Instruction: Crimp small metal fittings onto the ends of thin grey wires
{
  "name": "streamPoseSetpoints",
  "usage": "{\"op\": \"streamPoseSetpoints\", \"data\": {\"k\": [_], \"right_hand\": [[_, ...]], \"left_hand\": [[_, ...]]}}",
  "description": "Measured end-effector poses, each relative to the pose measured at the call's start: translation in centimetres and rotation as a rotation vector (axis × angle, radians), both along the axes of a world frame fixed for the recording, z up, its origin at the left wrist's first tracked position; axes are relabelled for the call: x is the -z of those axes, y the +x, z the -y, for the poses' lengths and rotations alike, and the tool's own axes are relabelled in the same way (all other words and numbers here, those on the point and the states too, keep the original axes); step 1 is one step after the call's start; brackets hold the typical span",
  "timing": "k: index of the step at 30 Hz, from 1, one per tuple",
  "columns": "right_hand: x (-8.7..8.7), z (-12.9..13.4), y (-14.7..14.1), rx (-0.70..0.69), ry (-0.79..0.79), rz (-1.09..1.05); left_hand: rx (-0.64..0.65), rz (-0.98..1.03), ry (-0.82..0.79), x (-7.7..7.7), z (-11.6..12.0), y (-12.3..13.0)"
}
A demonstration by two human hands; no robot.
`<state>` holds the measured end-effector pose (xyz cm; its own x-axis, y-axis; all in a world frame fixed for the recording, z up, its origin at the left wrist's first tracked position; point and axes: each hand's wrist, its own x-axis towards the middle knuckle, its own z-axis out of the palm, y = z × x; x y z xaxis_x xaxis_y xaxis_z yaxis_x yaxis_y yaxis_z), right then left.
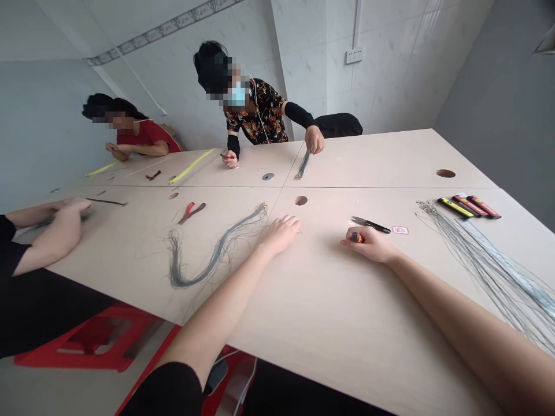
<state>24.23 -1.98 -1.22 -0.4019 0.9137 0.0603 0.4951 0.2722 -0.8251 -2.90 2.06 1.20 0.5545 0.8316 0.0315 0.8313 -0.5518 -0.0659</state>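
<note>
- Pale laminate worktable (329, 346) in a tiled room, a co-worker (260, 112) across it
- Left hand (280, 234): fingers spread, resting on the tabletop just beside a looped bundle of grey wires (217, 248)
- Right hand (366, 242): curled, pinching a small red-and-yellow object (356, 237), near black-handled snips (370, 224)

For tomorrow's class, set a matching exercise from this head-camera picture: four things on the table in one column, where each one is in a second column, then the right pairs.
Things:
1. red-handled pliers
2. black-handled scissors
3. bundle of thin grey strands
4. small red-and-yellow object

Places:
A. lying just beyond the right hand
B. gripped in the right hand
C. in an S-curve, left of the left hand
D. beside a round table hole

Pairs: 1-D, 2-A, 3-C, 4-B
</note>
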Motion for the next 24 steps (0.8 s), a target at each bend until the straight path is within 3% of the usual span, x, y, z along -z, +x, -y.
{"op": "streamPoseSetpoints", "data": {"k": [6,12,15,19,24], "right_hand": [[0.3,-0.2,0.1,0.017,0.010,-0.100],[1.1,-0.8,0.5,0.299,-0.056,-0.622],[0.4,-0.4,0.3,0.257,-0.041,-0.496],[-0.7,0.2,-0.3,0.154,0.025,-0.199],[-0.6,0.0,-0.4,0.193,-0.002,-0.145]], "left_hand": [[0.023,0.116,-0.006,0.4,-0.1,2.5],[0.203,0.338,0.032,2.2,1.5,7.5],[0.252,0.354,0.017,3.2,2.4,8.1],[0.188,0.341,-0.026,3.4,2.5,7.5],[0.144,0.287,-0.072,3.1,2.5,7.3]]}}
